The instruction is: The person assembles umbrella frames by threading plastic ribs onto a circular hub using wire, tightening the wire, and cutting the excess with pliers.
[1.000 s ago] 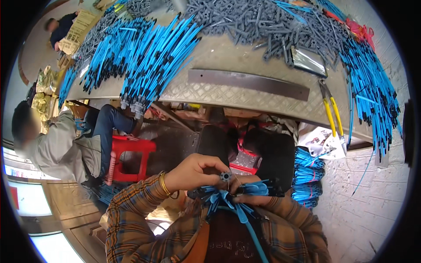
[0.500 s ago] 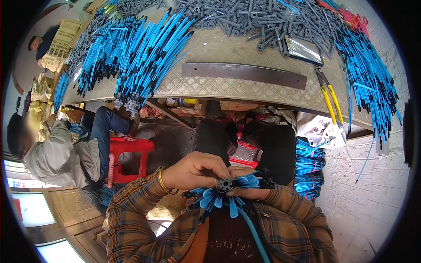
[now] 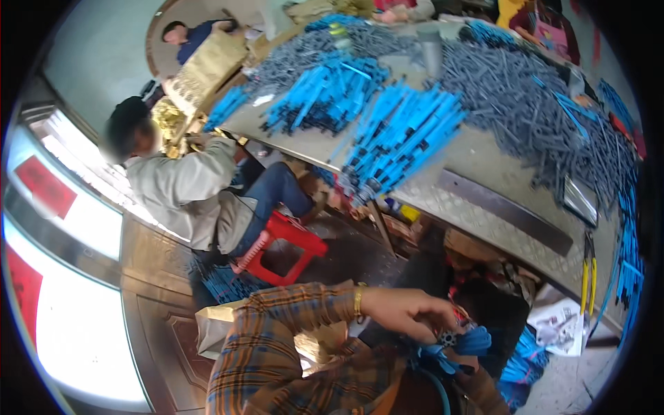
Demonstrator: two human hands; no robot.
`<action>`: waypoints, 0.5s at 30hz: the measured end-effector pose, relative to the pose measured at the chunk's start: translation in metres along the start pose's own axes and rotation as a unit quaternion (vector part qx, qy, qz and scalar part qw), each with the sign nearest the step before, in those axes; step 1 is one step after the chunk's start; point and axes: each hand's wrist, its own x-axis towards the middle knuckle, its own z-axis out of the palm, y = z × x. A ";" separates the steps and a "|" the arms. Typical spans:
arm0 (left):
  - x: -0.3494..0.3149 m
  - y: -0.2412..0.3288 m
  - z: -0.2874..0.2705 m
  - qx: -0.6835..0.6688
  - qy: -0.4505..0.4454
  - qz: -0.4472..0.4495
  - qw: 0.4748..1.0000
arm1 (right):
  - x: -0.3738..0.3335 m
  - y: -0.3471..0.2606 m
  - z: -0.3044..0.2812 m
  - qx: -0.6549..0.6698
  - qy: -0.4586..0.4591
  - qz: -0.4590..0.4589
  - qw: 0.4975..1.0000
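1 L hand (image 3: pixel 407 311) curled, grip unclear, R hand (image 3: pixel 465 362) clasping strips (image 3: pixel 475 339), view swung L

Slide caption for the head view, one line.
Left hand and right hand meet at a blue bundle beside a cluttered table.

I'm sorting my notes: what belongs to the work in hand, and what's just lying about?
Work in hand: grey hub by the left hand; blue bundle; likely the heaped blue sticks and grey pieces.

Apparently lying about: yellow-handled pliers, metal bar, shiny slab.
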 end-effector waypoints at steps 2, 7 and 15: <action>-0.006 0.008 -0.006 0.058 0.015 0.009 0.998 | -0.003 0.001 -0.014 -0.010 -0.062 0.055 0.997; -0.006 0.013 -0.010 0.197 0.018 0.086 0.976 | 0.005 0.004 -0.017 -0.130 -0.042 0.022 0.990; -0.004 0.001 0.009 0.377 0.114 0.155 0.906 | 0.007 0.015 -0.023 -0.303 -0.083 -0.107 0.943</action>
